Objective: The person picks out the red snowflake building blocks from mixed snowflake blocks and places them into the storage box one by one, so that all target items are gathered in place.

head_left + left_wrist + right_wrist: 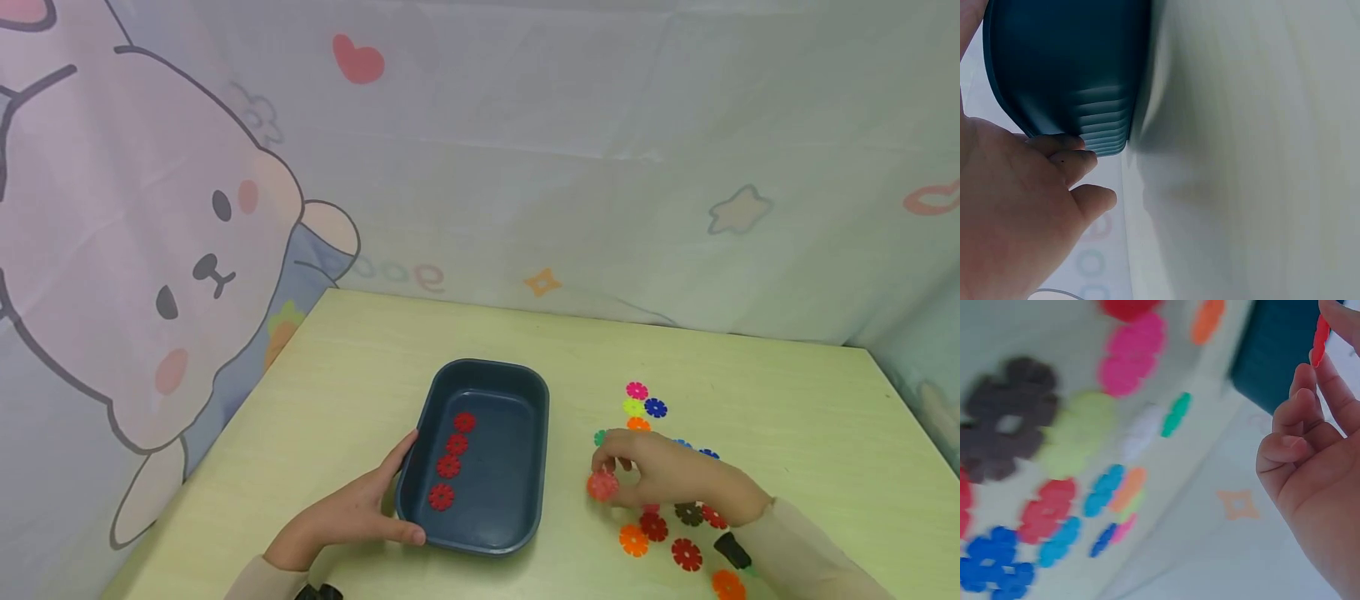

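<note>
- Writing: faint letters (429,277) on the printed cloth (525,125) behind the table (810,417); a pinkish "g" reads clearly, with two paler "o"s to its left. The remaining letter is too faint to be sure of. Part of the same lettering shows, blurred, in the left wrist view.
- Right hand (663,471): pinching one red disc (603,486), notched like a flower, between thumb and index finger; right wrist view shows the disc edge-on at the fingertips, other fingers bent.
- Disc position: at the left end of the right hand, right of the dark blue tray (506,483) and apart from it.
- Left hand (348,512): spread and grasping nothing; fingers rest against the tray's left outer wall, thumb at its near left corner.
- Tray contents: four red flower discs (448,466) in a slightly slanting row along the left side.
- Loose multicoloured discs (687,554) lie around and beneath the right forearm: orange, red, pink, yellow, blue, green, dark brown.
</note>
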{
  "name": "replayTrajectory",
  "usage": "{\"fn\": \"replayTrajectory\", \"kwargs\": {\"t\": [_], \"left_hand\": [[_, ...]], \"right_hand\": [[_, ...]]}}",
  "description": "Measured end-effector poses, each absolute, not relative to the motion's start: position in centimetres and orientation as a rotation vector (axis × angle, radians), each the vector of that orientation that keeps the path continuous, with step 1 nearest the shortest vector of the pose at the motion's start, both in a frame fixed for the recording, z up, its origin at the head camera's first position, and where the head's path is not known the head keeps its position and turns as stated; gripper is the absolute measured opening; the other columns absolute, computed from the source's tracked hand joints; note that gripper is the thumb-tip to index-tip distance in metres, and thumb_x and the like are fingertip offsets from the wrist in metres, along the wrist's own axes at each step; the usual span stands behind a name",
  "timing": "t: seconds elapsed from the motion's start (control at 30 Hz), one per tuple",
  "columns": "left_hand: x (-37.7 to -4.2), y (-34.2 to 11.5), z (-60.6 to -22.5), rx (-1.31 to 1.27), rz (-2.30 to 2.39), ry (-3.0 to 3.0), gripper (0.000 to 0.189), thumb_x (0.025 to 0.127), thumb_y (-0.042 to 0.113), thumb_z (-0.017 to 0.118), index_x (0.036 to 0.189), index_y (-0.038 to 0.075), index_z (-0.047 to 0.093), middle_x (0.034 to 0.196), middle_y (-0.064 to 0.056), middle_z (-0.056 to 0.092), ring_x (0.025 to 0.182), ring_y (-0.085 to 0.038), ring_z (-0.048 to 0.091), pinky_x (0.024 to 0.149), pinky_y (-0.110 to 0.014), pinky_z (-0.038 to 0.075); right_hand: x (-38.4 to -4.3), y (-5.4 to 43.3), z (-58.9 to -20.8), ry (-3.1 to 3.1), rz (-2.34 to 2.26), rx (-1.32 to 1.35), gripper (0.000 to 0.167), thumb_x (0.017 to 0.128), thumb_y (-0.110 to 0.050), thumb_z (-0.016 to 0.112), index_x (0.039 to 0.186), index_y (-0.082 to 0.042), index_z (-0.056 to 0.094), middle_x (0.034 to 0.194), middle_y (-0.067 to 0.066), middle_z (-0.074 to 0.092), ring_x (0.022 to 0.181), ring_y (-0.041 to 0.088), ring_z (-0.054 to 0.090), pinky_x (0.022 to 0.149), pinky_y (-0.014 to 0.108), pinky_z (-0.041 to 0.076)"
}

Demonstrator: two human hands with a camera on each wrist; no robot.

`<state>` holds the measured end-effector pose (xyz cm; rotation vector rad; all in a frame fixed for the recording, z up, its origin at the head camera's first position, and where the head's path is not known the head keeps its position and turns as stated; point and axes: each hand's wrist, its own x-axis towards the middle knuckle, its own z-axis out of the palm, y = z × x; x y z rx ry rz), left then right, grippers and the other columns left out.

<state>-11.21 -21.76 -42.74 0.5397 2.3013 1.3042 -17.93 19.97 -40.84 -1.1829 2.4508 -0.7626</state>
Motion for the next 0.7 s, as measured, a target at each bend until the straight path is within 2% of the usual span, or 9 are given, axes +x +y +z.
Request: {"fn": "replayTrajectory", "kwargs": {"t": [0.37,0.57,0.7], "left_hand": [[-11.3,-21.9,-42.9,0.544,1.305,2.291,0.121,0.077,0.033,0.082,0.155,0.017,-0.008,0.162,-0.011,0.001,0.147,-0.031,0.009,0.111,-0.058,0.02],[-11.4,-22.0,-43.2,0.542,1.308,2.295,0.12,0.077,0.033,0.082,0.156,0.019,-0.008,0.162,-0.009,0.003,0.147,-0.03,0.01,0.111,-0.058,0.02],[-11.5,-22.0,-43.2,0.547,1.313,2.296,0.12,0.077,0.032,0.082,0.156,0.02,-0.008,0.162,-0.009,0.004,0.147,-0.029,0.011,0.111,-0.058,0.02]], "right_hand": [[-18.6,17.2,-38.1,2.434,-0.814,-1.255,0.021,0.083,-0.021,0.076,0.101,-0.025,0.065,0.09,-0.014,0.054,0.084,0.016,0.054,0.071,0.027,0.049],[-19.0,15.0,-37.4,2.439,-0.797,-1.359,0.024,0.081,-0.019,0.078,0.102,-0.024,0.067,0.093,-0.014,0.055,0.088,0.006,0.053,0.075,0.026,0.05],[-19.2,13.5,-37.2,2.434,-0.79,-1.437,0.025,0.08,-0.021,0.079,0.102,-0.021,0.067,0.094,-0.013,0.056,0.089,0.007,0.054,0.076,0.024,0.05]]}}
